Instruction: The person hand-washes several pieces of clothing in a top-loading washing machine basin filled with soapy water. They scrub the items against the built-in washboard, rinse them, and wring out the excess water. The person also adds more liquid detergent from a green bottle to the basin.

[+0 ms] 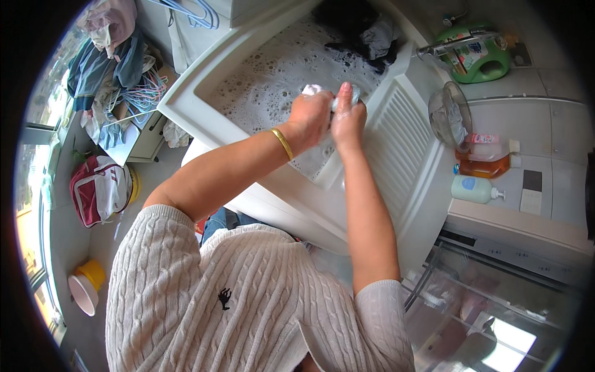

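Over the soapy water (260,81) of a white laundry sink (218,135), my two hands are close together. My left hand (310,117), below a gold bracelet (281,144), is closed around a small wet cloth (313,89), whose pale end sticks out above the fingers. My right hand (348,122) grips a light bluish part of cloth (355,95), thumb pointing up. Whether both ends belong to one piece is hidden by the fingers. Dark fabric (346,23) and a grey cloth (379,37) lie at the sink's far end.
A ribbed washboard (399,139) is moulded into the sink's right side, below a metal faucet (458,43). A green detergent jug (483,63), a clear bowl (450,116) with cloth and a pump bottle (474,189) stand along the right ledge. Hangers (144,95) lie at left.
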Tool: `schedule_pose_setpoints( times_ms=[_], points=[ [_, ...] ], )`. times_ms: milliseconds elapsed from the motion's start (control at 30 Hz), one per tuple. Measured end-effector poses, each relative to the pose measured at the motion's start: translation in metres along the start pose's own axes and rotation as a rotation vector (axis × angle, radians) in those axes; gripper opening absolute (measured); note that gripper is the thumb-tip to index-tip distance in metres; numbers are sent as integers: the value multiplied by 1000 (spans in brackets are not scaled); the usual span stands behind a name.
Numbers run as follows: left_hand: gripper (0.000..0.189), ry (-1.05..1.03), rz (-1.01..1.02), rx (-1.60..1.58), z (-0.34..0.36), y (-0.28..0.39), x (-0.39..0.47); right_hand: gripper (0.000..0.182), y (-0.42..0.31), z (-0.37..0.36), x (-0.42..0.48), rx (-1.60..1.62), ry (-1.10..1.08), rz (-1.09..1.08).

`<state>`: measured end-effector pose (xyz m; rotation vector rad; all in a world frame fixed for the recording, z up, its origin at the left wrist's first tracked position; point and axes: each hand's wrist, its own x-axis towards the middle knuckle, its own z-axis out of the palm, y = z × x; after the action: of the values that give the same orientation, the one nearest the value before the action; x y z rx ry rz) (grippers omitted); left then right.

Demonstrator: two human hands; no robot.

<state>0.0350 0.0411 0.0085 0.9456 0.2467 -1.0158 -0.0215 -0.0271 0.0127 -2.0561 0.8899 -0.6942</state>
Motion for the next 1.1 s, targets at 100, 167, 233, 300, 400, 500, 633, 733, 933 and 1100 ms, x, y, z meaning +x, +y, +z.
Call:
schedule_pose_setpoints(
  times_ms=[100, 167, 233, 300, 400, 500, 633, 733, 933, 1100],
  points=[
    [24, -31, -84, 125, -20, 20, 25, 69, 23, 4, 30, 295, -220, 630],
    [45, -431, -320, 33, -57, 47, 47, 72, 33, 2, 43, 86, -259, 503],
    [19, -271, -294, 63, -60, 56, 58, 72, 66, 29, 49, -299, 74, 124],
    [27, 0, -31, 229, -43, 53, 51, 62, 72, 45, 35, -712, -140, -51],
    [65, 54, 140, 345, -53, 53, 69, 55, 54, 62, 35, -1010, -434, -66],
    [67, 110, 155, 355, -50, 49, 70, 49, 51, 56, 45, -964, -384, -133],
    [60, 106, 232, 292, -54, 33, 90, 40, 64, 67, 43, -674, -371, -173],
    [61, 70, 100, 23, -50, 42, 83, 31, 55, 68, 54, -252, -286, 102],
    [42, -63, 15, -96, -52, 52, 84, 36, -49, 51, 5, -296, -341, -370],
    [18, -480, -41, -89, -73, 33, 96, 39, -69, 56, -12, -439, -221, -466]
  ],
)
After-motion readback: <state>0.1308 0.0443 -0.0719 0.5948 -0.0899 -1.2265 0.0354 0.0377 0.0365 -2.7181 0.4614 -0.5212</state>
